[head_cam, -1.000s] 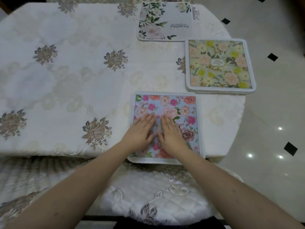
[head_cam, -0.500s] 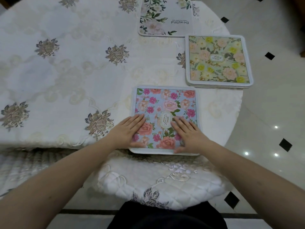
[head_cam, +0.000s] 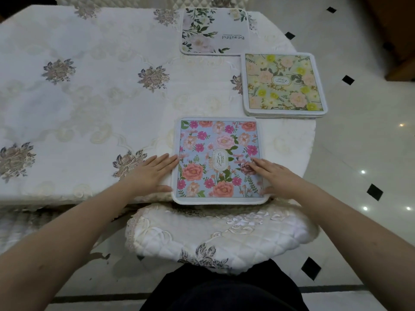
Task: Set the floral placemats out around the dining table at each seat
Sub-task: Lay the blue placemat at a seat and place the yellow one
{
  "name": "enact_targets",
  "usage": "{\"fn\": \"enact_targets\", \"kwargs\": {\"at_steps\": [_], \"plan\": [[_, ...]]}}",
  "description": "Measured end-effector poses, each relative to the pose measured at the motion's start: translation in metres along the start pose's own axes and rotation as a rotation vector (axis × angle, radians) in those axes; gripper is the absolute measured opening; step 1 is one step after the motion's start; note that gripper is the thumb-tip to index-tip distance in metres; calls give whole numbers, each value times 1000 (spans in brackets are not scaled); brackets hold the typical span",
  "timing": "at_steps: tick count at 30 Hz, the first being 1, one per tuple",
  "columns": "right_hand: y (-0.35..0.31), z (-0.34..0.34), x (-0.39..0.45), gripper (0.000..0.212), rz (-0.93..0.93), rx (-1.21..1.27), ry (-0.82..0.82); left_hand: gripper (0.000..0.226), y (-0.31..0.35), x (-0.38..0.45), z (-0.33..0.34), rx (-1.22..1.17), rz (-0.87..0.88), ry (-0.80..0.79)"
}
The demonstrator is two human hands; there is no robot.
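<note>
while both palms lie flat at the near table edge, the scene reads so:
blue placemat (head_cam: 219, 160): flat on the table at the near edge, pink and coral flowers, a "garden" label in its middle, its front border just overhanging the edge above the chair cushion (head_cam: 221, 235)
left hand (head_cam: 152, 173): open, fingers straight and close together, palm down on the tablecloth (head_cam: 89, 97), fingertips and thumb touching the mat's left border
right hand (head_cam: 277, 176): open, fingers extended and slightly spread, palm down on the mat's right side, thumb at its lower right corner; grasping nothing
yellow-flowered stack (head_cam: 284, 83): several mats piled squarely, beyond and to the right of the blue one, near the table's right edge
white "beautiful" placemat (head_cam: 214, 31): flat at the far edge, green leaves printed on it, just beyond the stack's left corner, apart from it
floor (head_cam: 359, 142): pale glossy tiles with small black diamonds, right of the table
</note>
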State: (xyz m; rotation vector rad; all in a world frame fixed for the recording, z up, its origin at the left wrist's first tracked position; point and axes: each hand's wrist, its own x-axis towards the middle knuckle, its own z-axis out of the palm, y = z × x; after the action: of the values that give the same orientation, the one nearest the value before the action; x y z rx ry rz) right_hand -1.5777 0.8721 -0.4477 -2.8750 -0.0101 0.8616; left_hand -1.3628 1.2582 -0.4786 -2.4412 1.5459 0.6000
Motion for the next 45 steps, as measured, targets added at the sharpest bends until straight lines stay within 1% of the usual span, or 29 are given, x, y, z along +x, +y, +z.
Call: {"fn": "enact_targets", "kwargs": {"at_steps": [4, 6, 9, 10, 12, 14, 16, 20, 25, 30, 32, 36, 39, 41, 45], "plan": [[-2, -7, -9, 90, 63, -97, -1, 86, 3, 0, -12, 66, -30, -69], [-8, -13, -12, 81, 100, -65, -5, 78, 10, 4, -25, 48, -69, -92], [-19, -24, -18, 65, 172, 3, 24, 58, 29, 12, -51, 91, -71, -62], [-22, -28, -20, 63, 200, 6, 47, 51, 38, 14, -61, 127, -58, -48], [-26, -34, -24, 60, 263, 26, 86, 46, 60, 20, -80, 172, -55, -10], [-28, -38, -30, 53, 305, 46, 112, 46, 84, 26, -96, 159, -93, 27], [-25, -41, -38, 47, 330, 53, 170, 50, 108, 32, -111, 138, -134, 45], [-11, -44, -62, 47, 347, 45, 319, 59, 157, 47, -145, 105, -148, 97], [29, -48, -107, 48, 384, 66, 405, 65, 225, 81, -188, 53, -127, 146], [80, -44, -156, 46, 451, 140, 499, 68, 291, 121, -219, 62, -109, 190], [101, -38, -175, 44, 479, 167, 514, 68, 318, 137, -229, 72, -103, 189], [130, -29, -197, 48, 492, 213, 510, 67, 355, 152, -242, 101, -86, 195], [152, -23, -211, 48, 518, 242, 523, 70, 383, 160, -252, 117, -72, 226], [161, -20, -218, 48, 527, 250, 523, 71, 394, 166, -260, 105, -80, 233], [177, -21, -224, 52, 550, 257, 535, 67, 404, 183, -268, 100, -95, 220]]}}
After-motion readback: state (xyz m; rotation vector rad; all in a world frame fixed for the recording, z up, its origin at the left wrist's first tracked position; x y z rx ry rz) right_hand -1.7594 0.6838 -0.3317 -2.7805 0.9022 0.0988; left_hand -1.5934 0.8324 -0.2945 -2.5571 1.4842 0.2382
